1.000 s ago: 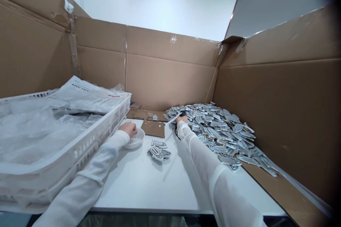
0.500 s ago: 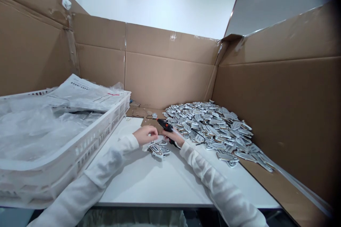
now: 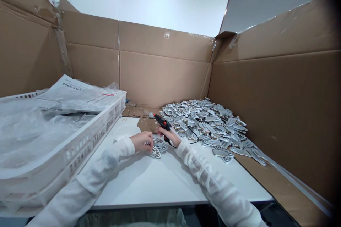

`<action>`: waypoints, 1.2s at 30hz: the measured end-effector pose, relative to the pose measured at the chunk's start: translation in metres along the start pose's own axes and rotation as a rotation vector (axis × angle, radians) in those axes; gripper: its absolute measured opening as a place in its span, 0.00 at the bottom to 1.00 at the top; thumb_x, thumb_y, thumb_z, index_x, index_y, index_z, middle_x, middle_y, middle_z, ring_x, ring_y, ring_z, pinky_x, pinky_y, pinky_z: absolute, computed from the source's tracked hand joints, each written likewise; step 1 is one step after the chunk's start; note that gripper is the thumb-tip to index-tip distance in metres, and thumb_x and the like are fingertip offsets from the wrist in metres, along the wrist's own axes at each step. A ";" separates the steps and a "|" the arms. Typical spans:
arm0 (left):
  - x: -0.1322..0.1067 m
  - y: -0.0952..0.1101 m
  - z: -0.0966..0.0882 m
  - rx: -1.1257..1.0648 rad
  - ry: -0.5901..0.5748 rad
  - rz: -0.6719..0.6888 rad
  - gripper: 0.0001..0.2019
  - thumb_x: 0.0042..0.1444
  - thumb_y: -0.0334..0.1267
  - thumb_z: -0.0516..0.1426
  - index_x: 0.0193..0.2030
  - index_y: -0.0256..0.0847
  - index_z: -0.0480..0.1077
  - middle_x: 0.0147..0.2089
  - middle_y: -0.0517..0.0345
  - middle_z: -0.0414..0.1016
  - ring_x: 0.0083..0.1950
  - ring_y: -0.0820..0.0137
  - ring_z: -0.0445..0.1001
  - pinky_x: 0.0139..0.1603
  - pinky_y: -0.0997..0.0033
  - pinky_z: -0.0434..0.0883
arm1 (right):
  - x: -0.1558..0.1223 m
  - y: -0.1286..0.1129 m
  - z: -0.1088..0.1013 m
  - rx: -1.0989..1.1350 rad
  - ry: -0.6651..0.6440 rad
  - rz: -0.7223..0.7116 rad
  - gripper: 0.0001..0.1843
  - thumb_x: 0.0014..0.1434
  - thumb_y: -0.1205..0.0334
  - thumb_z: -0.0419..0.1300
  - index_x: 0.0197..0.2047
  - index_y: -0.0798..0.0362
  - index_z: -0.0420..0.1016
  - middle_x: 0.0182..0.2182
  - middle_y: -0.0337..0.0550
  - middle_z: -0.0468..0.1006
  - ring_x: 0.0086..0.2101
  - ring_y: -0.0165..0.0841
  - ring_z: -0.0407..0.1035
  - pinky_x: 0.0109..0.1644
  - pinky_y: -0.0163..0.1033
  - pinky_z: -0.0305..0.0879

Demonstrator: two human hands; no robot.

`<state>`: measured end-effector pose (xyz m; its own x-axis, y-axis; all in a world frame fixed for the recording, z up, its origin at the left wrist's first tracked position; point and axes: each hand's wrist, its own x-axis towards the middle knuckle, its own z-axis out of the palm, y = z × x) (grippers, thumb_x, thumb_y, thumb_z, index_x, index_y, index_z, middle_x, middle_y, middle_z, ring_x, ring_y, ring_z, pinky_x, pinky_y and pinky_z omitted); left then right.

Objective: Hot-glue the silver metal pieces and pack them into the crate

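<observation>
My right hand (image 3: 170,136) is closed around a black and orange glue gun (image 3: 163,123), its nozzle pointing up and to the left. My left hand (image 3: 144,141) rests with curled fingers on a small cluster of shield-shaped badge pieces (image 3: 157,149) lying on the white table (image 3: 160,181). Whether those fingers pinch one piece is hard to tell. A big heap of the same silver badge pieces (image 3: 210,124) spreads to the right of the gun. A shallow white dish (image 3: 124,133) sits just behind my left hand.
A white slotted crate (image 3: 80,145) full of clear plastic bags and printed paper fills the left side. Cardboard walls (image 3: 160,74) close in the back and both sides. A brown cardboard scrap (image 3: 146,125) lies behind the glue gun.
My right hand has come back from the heap, holding the glue gun nearer to me. My left hand left the white dish and settled on the small badge cluster.
</observation>
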<state>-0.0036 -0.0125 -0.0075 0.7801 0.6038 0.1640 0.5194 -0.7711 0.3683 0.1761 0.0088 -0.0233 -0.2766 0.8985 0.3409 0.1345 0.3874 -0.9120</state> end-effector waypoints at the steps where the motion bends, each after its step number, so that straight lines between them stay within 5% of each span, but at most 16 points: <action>1: 0.000 0.000 0.000 -0.027 -0.014 -0.033 0.02 0.43 0.34 0.60 0.22 0.39 0.72 0.31 0.58 0.68 0.33 0.73 0.66 0.37 0.77 0.63 | 0.000 -0.001 0.000 -0.011 -0.004 -0.008 0.14 0.48 0.52 0.56 0.27 0.55 0.72 0.22 0.41 0.72 0.23 0.29 0.64 0.27 0.33 0.61; 6: -0.003 0.005 -0.013 -0.142 -0.014 -0.074 0.05 0.45 0.36 0.58 0.23 0.38 0.71 0.28 0.59 0.68 0.27 0.76 0.63 0.31 0.77 0.63 | -0.003 -0.008 0.002 -0.043 0.001 -0.023 0.12 0.49 0.54 0.55 0.24 0.54 0.70 0.17 0.37 0.67 0.19 0.26 0.60 0.23 0.31 0.58; 9: -0.006 0.012 -0.027 -0.098 0.179 -0.023 0.08 0.51 0.38 0.54 0.25 0.37 0.70 0.31 0.56 0.69 0.32 0.74 0.66 0.36 0.76 0.64 | -0.004 -0.014 0.004 -0.038 0.048 0.017 0.11 0.48 0.55 0.56 0.22 0.54 0.68 0.14 0.34 0.65 0.16 0.24 0.58 0.20 0.30 0.55; 13: -0.007 0.016 -0.030 0.158 0.513 0.073 0.10 0.57 0.37 0.49 0.29 0.37 0.68 0.35 0.54 0.68 0.39 0.70 0.64 0.43 0.70 0.63 | -0.003 -0.023 0.004 0.169 0.024 0.307 0.13 0.49 0.53 0.57 0.23 0.55 0.67 0.14 0.37 0.67 0.15 0.26 0.59 0.17 0.30 0.56; 16: -0.004 0.018 -0.022 0.339 0.601 0.105 0.11 0.58 0.36 0.46 0.31 0.36 0.66 0.36 0.51 0.67 0.40 0.68 0.62 0.43 0.67 0.64 | -0.001 -0.029 0.002 0.432 0.003 0.445 0.12 0.50 0.54 0.58 0.27 0.57 0.68 0.19 0.42 0.72 0.18 0.27 0.63 0.20 0.31 0.61; 22: -0.004 0.023 -0.013 0.309 0.570 0.091 0.10 0.58 0.35 0.46 0.31 0.37 0.65 0.35 0.53 0.68 0.40 0.68 0.63 0.44 0.67 0.63 | 0.000 -0.030 -0.002 0.496 0.167 0.209 0.12 0.39 0.65 0.64 0.25 0.54 0.64 0.22 0.35 0.69 0.22 0.24 0.63 0.24 0.28 0.61; 26: -0.005 0.020 -0.014 0.234 0.652 -0.117 0.09 0.56 0.38 0.49 0.30 0.38 0.66 0.35 0.54 0.69 0.40 0.67 0.63 0.44 0.66 0.61 | -0.001 -0.033 -0.002 0.300 0.196 0.044 0.10 0.42 0.60 0.62 0.25 0.55 0.65 0.27 0.37 0.71 0.21 0.22 0.59 0.24 0.29 0.58; 30: -0.003 0.016 -0.016 0.156 0.582 -0.318 0.11 0.52 0.44 0.53 0.26 0.39 0.68 0.28 0.58 0.71 0.34 0.69 0.65 0.38 0.69 0.61 | -0.005 -0.041 0.000 0.059 0.181 -0.029 0.10 0.45 0.56 0.59 0.28 0.55 0.69 0.28 0.40 0.72 0.22 0.25 0.60 0.24 0.30 0.57; 36: -0.002 0.015 -0.014 0.109 0.594 -0.434 0.13 0.49 0.46 0.54 0.25 0.39 0.70 0.27 0.58 0.72 0.33 0.69 0.66 0.36 0.72 0.61 | -0.008 -0.046 0.006 -0.013 0.144 -0.090 0.10 0.45 0.56 0.59 0.27 0.54 0.67 0.31 0.41 0.74 0.24 0.27 0.63 0.25 0.31 0.59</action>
<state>-0.0016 -0.0226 0.0106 0.1924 0.8425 0.5031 0.7941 -0.4349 0.4246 0.1663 -0.0178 0.0143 -0.1490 0.8802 0.4507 0.1280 0.4691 -0.8738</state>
